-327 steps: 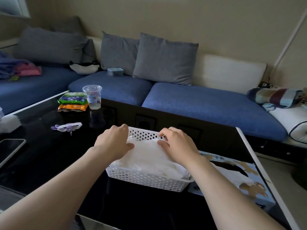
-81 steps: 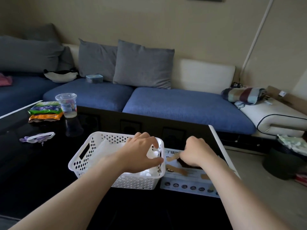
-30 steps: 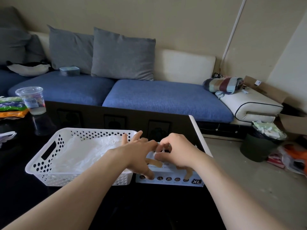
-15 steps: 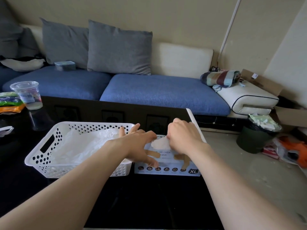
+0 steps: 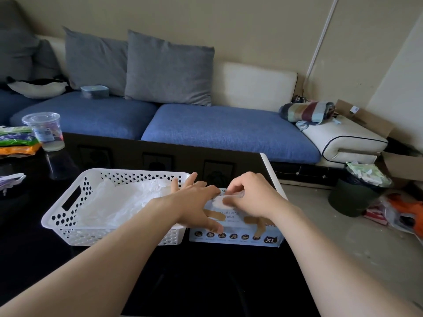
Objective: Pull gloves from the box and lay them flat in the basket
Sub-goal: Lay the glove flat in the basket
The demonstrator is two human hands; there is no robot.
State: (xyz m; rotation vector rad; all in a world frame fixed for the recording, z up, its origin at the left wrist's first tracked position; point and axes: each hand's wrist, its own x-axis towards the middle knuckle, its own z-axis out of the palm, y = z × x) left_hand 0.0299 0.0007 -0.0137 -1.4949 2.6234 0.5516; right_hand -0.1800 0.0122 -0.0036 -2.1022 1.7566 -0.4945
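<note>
A light blue glove box (image 5: 238, 236) marked XL lies on the black table, right of a white perforated basket (image 5: 68, 216). Thin white gloves (image 5: 119, 202) lie spread inside the basket. My left hand (image 5: 194, 204) rests flat on the box's left part, fingers spread, pressing it down. My right hand (image 5: 249, 195) is over the box opening, fingertips pinched on a white glove (image 5: 218, 200) that bulges out of the slot.
A clear plastic cup (image 5: 45, 131) and snack packets (image 5: 16, 143) stand at the table's far left. The blue sofa (image 5: 217, 131) runs behind the table. The table's right edge (image 5: 272, 175) is just beyond the box, with a dark bin (image 5: 357, 193) on the floor.
Both hands have stayed on the box. My right hand has dropped back toward the opening, still pinching the white glove; my left hand stays pressed on the box top.
</note>
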